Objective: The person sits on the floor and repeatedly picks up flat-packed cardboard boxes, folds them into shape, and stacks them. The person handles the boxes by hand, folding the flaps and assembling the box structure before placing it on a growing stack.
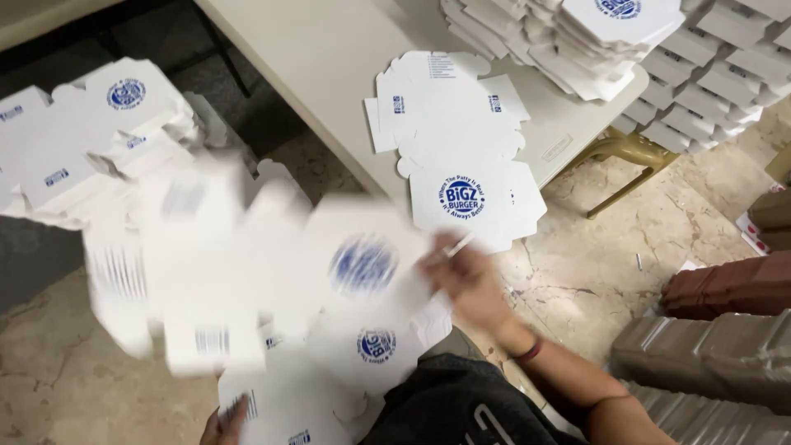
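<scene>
Right hand [468, 280]: I see it pinching 1 blurred flat carton [247, 272].
Left hand [224, 422]: grip, cannot tell.
Table [321, 58]: 1 flat blank [457, 148].

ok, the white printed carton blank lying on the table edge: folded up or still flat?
Flat. The white printed carton blank lies unfolded on the beige table, flaps spread outward.

Flat box blank [272, 272]: white die-cut card, round blue emblem near its 3 o'clock edge, blue stripe marks at 9 and 6 o'clock. We see it unfolded, tilted, motion-blurred, lifted at frame centre-left. Right hand [465, 276] pinches its 3 o'clock edge; left hand [221, 427] touches blanks at 6 o'clock.
</scene>
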